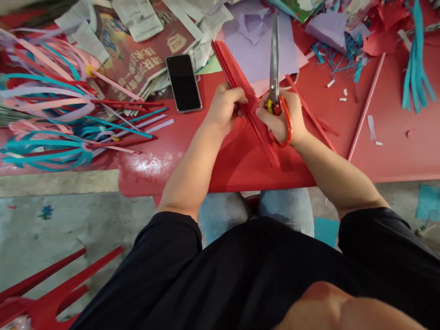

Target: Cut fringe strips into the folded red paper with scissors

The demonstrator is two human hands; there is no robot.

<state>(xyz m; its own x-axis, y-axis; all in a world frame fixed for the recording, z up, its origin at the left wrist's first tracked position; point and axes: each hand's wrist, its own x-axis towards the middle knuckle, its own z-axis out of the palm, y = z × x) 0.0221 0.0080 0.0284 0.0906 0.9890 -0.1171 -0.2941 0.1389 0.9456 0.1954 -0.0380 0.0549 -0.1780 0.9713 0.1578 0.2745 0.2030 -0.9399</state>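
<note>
While the left hand (225, 107) pinches folded red paper (237, 68), thumb on top, above the near half of the surface, the right hand (287, 117) grips scissors (274, 59) by their red and yellow handles, blades together and pointing away from the person.

Surface (402, 160): red, glossy.
Left side: looped paper-strip bundles (51, 103) in pink, teal, lilac and red; beside them, one phone (184, 83), screen dark; a maroon printed sheet (137, 59), newspaper (137, 20) lying over part of it.
Centre, beyond the hands: lilac sheets (280, 50), stacked.
Right side: teal shreds (338, 62); one slim pink stick (367, 107), slanting; a teal fringed strip (414, 73).

Room: grey floor (24, 220), teal sheet (325, 230) lying on it; red plastic furniture (44, 308), lower left, partly in view.
</note>
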